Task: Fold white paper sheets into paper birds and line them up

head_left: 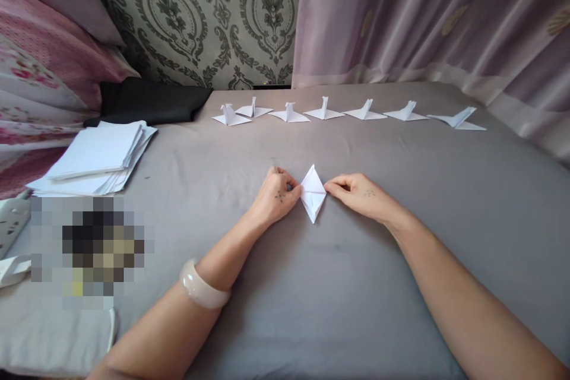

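Note:
A white sheet of paper folded into a diamond (313, 195) is held over the grey cloth surface, its long points towards and away from me. A crease or edge crosses its middle from side to side. My left hand (278, 190) pinches the left corner between thumb and fingers. On the opposite corner, the thumb and forefinger of my right hand (358, 191) are closed. Beyond the hands, several folded white paper birds (324, 109) stand in a row across the far part of the cloth.
At the left lies a stack of white paper (95, 151), with a black cloth or bag (151, 101) behind it. A white power strip (12, 222) sits at the left edge, near a blurred-out patch. Purple curtains (401, 18) hang at the back right beside patterned wallpaper.

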Tool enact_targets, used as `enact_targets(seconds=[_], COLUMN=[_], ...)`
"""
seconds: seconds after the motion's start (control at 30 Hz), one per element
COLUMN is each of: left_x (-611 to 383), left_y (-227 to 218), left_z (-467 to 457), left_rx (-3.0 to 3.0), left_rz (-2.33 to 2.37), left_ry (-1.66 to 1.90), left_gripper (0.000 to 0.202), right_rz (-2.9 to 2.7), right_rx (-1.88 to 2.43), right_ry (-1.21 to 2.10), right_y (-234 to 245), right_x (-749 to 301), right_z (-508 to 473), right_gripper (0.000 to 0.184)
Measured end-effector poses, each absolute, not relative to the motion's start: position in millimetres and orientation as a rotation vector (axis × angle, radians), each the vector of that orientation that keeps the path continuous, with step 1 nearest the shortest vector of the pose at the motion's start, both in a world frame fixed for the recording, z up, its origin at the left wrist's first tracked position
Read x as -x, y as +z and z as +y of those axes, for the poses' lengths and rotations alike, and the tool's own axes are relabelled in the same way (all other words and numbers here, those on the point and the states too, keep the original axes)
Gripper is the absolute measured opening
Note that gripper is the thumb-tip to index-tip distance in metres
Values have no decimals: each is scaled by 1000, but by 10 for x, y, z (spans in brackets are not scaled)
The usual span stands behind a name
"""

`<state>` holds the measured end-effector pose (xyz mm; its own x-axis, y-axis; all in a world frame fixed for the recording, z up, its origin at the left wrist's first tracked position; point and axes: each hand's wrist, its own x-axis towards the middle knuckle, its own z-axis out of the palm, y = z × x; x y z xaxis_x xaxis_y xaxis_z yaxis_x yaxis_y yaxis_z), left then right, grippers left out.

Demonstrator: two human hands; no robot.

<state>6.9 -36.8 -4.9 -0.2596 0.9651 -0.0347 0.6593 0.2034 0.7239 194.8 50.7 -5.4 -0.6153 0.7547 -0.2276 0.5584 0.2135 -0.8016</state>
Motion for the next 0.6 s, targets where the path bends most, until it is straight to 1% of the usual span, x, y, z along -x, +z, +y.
enact_targets(seconds=[0.17,0.33,0.43,0.5,0.6], left_x=[-57,1,34,47,49], left_y=[-63,-17,27,42,34], left_z=[-355,-336,-336,-338,-343], left_rx=[-1497,-1455,-1349,-1356,-1456], left_rz=[1966,1877,1829,1816,1803], left_ry=[856,908,924,933,902], left_gripper=[13,36,43,44,36], right_rz=[-2313,-2343,-2348,-2347,-2342], right_rx=[1324,1355,1385,1389,1381], right_ry=[1101,1020,1011,1005,1004], right_y=[-103,-73,-65,-77,-108], right_x=[-1888,-1866,-1858,-1851,-1848], right_z=[474,436,427,429,445], right_gripper=[26,27,28,28,28])
